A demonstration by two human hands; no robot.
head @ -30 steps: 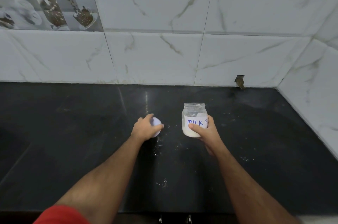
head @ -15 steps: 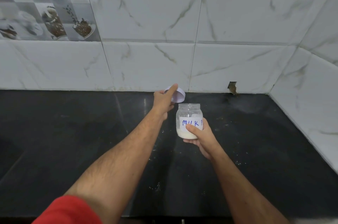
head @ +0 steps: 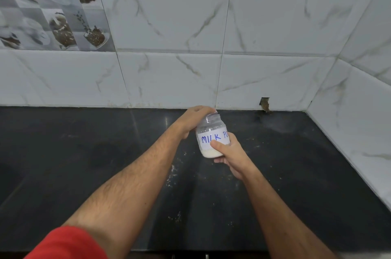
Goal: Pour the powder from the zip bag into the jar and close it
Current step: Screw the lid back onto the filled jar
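The right hand (head: 229, 153) grips a small clear jar (head: 212, 135) around its lower half, holding it above the black counter (head: 84, 153) and tilted a little toward the left hand (head: 193, 120). The jar carries a white label (head: 213, 139) with blue handwriting — "MILK" and further letters hidden by the fingers — and a shallow layer of white powder (head: 210, 154) at the bottom. The left hand is cupped over the jar's mouth, clasping a white lid (head: 213, 113) that barely shows. White specks (head: 172, 174) dot the counter below the hands.
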